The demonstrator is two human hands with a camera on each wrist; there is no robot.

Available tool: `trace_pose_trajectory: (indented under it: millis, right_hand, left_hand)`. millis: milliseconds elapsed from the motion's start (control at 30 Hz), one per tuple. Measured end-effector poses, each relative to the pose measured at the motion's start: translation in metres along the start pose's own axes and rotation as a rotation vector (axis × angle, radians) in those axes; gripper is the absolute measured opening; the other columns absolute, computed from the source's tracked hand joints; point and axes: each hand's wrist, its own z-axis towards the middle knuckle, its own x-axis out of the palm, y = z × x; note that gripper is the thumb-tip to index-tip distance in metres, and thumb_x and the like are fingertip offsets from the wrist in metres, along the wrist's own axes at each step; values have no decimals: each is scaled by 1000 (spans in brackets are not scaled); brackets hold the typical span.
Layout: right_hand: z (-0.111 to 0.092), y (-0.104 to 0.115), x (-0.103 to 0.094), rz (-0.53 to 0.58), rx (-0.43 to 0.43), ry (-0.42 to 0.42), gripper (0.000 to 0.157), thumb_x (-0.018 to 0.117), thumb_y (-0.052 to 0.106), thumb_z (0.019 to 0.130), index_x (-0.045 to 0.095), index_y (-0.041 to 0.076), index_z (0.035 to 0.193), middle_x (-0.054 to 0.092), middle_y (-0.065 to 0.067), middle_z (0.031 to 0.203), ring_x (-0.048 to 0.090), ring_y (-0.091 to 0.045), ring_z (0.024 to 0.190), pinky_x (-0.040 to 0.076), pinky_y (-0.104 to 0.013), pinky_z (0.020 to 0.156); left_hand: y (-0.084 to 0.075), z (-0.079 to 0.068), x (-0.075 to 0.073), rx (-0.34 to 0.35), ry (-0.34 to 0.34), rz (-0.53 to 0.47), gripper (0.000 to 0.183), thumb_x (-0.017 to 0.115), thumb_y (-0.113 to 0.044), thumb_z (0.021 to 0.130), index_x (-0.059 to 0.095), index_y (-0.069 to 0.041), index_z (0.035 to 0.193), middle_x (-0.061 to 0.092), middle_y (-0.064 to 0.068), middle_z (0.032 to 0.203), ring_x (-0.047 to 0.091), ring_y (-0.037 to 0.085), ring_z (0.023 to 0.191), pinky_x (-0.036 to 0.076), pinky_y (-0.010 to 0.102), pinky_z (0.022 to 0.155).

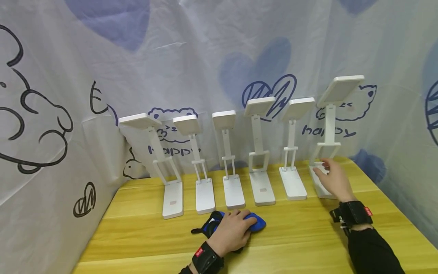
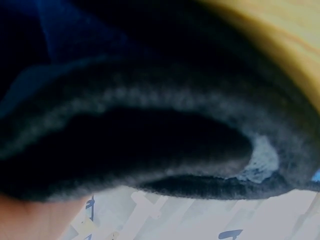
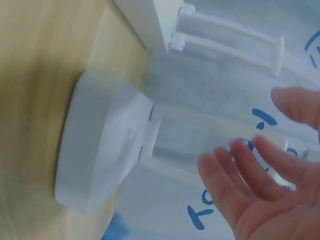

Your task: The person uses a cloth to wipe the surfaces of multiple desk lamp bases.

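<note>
On the near middle of the table, my left hand lies over a blue and black fabric item with a dark loop at its left end, fingers bent over it. In the left wrist view, thick dark folds of the fabric fill most of the picture. My right hand is at the rightmost white folding phone stand, in front of its lower arm and above its base. The right wrist view shows thumb and fingers spread apart beside the stand's frame, with the base on the table.
Several more white phone stands stand unfolded in a row to the left, among them one next to the right hand's stand and one at the far left. A printed curtain hangs behind the yellow wood-grain table.
</note>
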Motion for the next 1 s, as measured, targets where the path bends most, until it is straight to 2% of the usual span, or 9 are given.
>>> trace_pose_trajectory:
  millis: [100,200,367,533,700,867,1000]
  right_hand:
    - [6,-1,-5,6,48,-103,46,56,20,93,45,-14,123,45,-38,117,43,-50,105,38,-63,86]
    - [11,-1,-9,-2,92,-169,49,58,19,91,41,-14,123,37,-38,120,37,-50,106,36,-63,86]
    - [19,-4,-15,-16,140,-203,62,58,19,89,31,-12,135,22,-40,127,31,-53,107,34,-66,87]
    - [26,-12,-20,-11,122,-209,70,60,17,88,23,-10,140,17,-41,133,28,-57,113,31,-69,91]
    - [33,-17,-27,-9,72,-169,75,58,17,89,15,-8,145,15,-40,142,22,-56,125,24,-70,99]
    - [41,-18,-30,-7,-8,-82,66,54,17,94,19,-5,146,17,-37,147,19,-54,130,19,-72,101]
    - [44,-17,-30,-10,4,-61,61,49,18,96,23,-6,145,27,-39,141,28,-55,123,24,-72,97]
  left_hand:
    - [0,0,-1,1,2,9,31,55,-27,94,59,-29,125,57,1,124,53,24,107,50,54,82]
    - [0,1,-2,0,3,13,32,55,-27,94,59,-28,125,57,1,124,53,24,107,50,53,82]
    - [0,0,-3,0,0,7,32,55,-27,94,59,-28,126,57,2,124,53,24,106,50,53,81]
    - [-1,0,-3,-2,8,3,32,55,-26,94,59,-28,126,58,2,125,53,24,106,50,53,81]
    - [-2,0,-4,-1,11,7,33,55,-27,93,58,-28,126,57,2,125,53,24,106,50,52,81]
    - [-2,0,-4,-2,12,16,33,55,-27,93,58,-28,127,57,2,125,53,24,107,50,52,82]
    - [-1,0,-3,-4,13,15,33,55,-27,94,58,-28,127,57,2,126,53,24,107,50,52,82]
